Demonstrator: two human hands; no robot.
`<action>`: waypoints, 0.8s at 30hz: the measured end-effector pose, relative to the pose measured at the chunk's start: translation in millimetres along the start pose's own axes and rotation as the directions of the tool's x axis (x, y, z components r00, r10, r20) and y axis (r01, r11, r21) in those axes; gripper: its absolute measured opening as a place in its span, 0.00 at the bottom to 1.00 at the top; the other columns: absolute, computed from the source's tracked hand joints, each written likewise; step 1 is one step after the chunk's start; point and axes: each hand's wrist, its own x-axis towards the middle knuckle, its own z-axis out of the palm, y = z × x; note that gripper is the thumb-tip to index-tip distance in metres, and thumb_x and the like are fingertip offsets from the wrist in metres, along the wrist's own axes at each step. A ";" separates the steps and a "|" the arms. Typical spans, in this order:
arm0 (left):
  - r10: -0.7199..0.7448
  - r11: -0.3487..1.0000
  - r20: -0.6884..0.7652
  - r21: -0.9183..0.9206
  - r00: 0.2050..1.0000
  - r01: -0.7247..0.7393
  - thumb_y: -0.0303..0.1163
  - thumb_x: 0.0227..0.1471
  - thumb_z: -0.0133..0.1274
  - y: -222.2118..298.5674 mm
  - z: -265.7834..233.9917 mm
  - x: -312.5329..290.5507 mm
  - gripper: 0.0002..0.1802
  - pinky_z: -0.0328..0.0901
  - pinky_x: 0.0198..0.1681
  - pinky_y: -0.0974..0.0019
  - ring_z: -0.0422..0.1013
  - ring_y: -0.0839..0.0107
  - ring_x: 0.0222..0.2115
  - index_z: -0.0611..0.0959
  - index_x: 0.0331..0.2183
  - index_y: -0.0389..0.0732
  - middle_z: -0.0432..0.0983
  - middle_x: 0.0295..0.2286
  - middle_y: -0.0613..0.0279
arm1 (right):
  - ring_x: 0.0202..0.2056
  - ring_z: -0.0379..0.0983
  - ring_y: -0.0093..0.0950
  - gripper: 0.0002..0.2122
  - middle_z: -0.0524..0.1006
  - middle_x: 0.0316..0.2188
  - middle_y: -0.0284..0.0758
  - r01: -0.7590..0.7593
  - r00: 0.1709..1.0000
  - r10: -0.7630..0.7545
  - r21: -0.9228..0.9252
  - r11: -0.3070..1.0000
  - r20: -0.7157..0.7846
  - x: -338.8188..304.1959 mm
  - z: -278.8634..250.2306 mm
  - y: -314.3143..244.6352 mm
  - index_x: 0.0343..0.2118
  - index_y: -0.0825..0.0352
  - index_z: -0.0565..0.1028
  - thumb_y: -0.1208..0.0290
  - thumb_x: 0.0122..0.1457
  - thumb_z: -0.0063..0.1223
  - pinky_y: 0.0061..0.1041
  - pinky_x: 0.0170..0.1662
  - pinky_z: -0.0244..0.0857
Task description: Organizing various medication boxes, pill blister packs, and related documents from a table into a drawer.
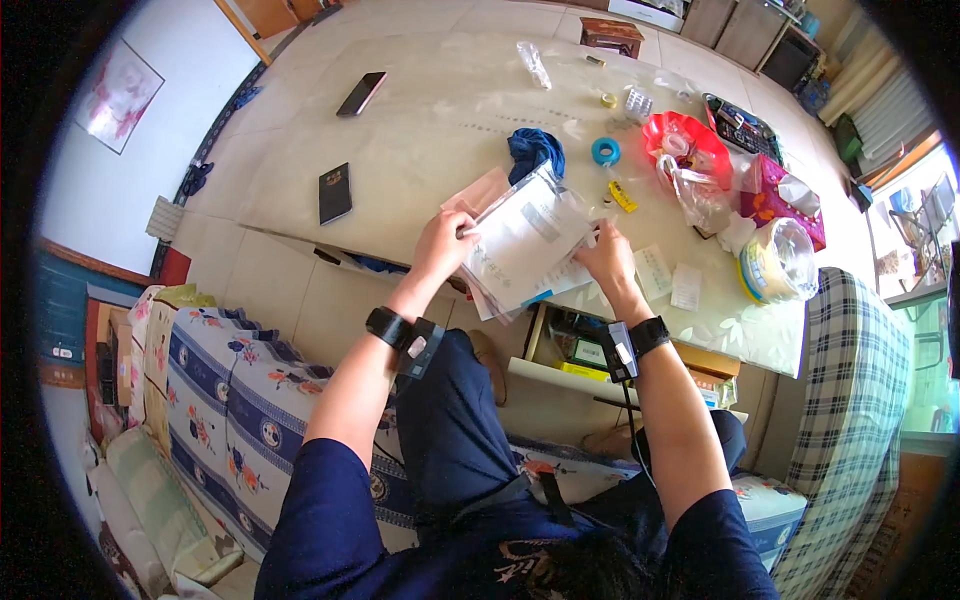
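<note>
Between my hands is a stack of papers (525, 235) in a clear plastic sleeve, tilted over the table's near edge. My left hand (443, 243) pinches its left side, and my right hand (607, 255) grips its right side. Pinkish sheets (478, 192) show from behind the stack at the upper left. A dark blue bunched cloth (535, 152) lies just beyond it. Below the papers, a drawer (575, 345) is pulled out with boxes and small items inside. Two small paper slips (686, 287) lie right of my right hand.
On the table (420, 130) lie a phone (361, 94), a dark booklet (335, 193), a blue tape roll (605, 151) and a yellow item (622, 197). A red tray (690, 140), tissue box (783, 203) and clear tub (778, 262) stand right. A floral-covered sofa (240, 390) is behind.
</note>
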 end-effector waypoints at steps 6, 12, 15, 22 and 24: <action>0.009 0.999 0.122 0.041 0.992 -0.014 0.29 0.38 0.63 2.1 10.9 3.7 0.10 0.67 0.38 0.59 0.73 0.55 0.32 0.78 0.24 0.36 0.75 0.30 0.53 | 0.35 0.74 0.46 0.15 0.76 0.32 0.49 0.218 0.963 -0.201 0.080 0.973 -0.180 -2.7 8.5 26.7 0.37 0.70 0.72 0.73 0.45 0.56 0.41 0.38 0.67; 0.067 0.982 0.195 0.159 0.978 -0.099 0.26 0.37 0.62 -1.4 17.3 -3.5 0.14 0.66 0.32 0.63 0.71 0.64 0.30 0.75 0.28 0.35 0.73 0.27 0.57 | 0.35 0.76 0.43 0.12 0.76 0.31 0.48 0.194 0.961 -0.110 0.340 0.920 -0.252 -17.9 -1.2 4.6 0.38 0.69 0.71 0.79 0.49 0.51 0.35 0.37 0.69; -0.102 0.973 0.250 -0.175 0.963 0.148 0.24 0.38 0.58 10.0 16.4 -11.7 0.28 0.67 0.36 0.65 0.71 0.70 0.31 0.71 0.45 0.39 0.74 0.33 0.60 | 0.36 0.77 0.38 0.12 0.77 0.31 0.46 0.213 0.964 -0.099 0.493 0.844 -0.247 -22.1 -17.3 -2.8 0.39 0.70 0.70 0.82 0.50 0.48 0.31 0.36 0.69; -0.022 0.570 0.613 -0.641 0.790 0.514 0.17 0.40 0.47 74.2 -10.7 -61.9 0.26 0.63 0.48 0.68 0.71 0.73 0.41 0.74 0.47 0.35 0.76 0.39 0.61 | 0.34 0.74 0.25 0.13 0.77 0.32 0.38 0.349 0.925 -0.194 0.524 0.777 -0.328 -53.3 -54.7 -3.0 0.44 0.66 0.70 0.77 0.55 0.51 0.26 0.36 0.69; 0.004 0.498 0.593 -0.700 0.805 0.512 0.18 0.43 0.48 85.7 -9.4 -80.6 0.25 0.64 0.48 0.69 0.70 0.74 0.41 0.74 0.47 0.35 0.76 0.39 0.62 | 0.40 0.72 0.24 0.17 0.75 0.41 0.35 0.192 0.953 0.102 0.830 0.525 -0.285 -79.8 -54.9 8.7 0.50 0.64 0.67 0.71 0.58 0.52 0.25 0.40 0.68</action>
